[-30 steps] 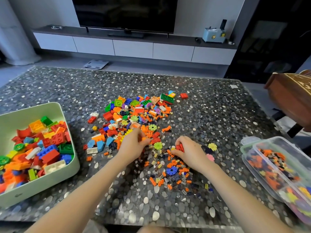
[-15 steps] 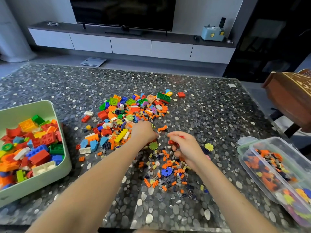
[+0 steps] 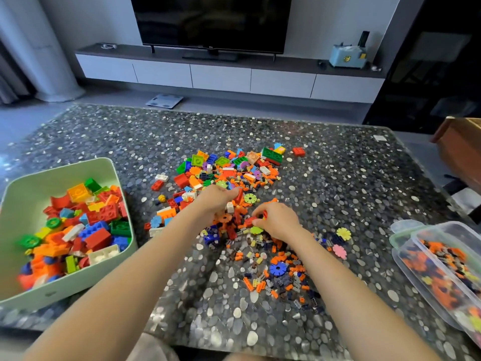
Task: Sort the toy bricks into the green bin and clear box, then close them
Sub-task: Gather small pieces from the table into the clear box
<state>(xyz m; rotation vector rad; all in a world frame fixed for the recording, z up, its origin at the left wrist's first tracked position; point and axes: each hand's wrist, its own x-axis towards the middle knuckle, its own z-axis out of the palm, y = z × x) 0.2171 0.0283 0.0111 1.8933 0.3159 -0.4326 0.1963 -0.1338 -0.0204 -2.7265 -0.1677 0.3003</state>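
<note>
**Sorting under way.** My left hand (image 3: 216,201) lies over the middle of the loose bricks (image 3: 229,173), fingers curled down into them; whether they hold a piece I cannot tell. My right hand (image 3: 278,220) pinches a small red brick (image 3: 250,222) at centre frame. The green bin (image 3: 114,178), at the left of the frame, is well filled with large bricks. The clear box (image 3: 442,226), at the lower right edge, holds small orange and dark pieces. A wide scatter lies on the tabletop (image 3: 351,178), with larger bricks towards the top and small pieces towards the bottom. I judge the sorting roughly half done. Both containers appear uncovered, so closing is not yet begun.
</note>
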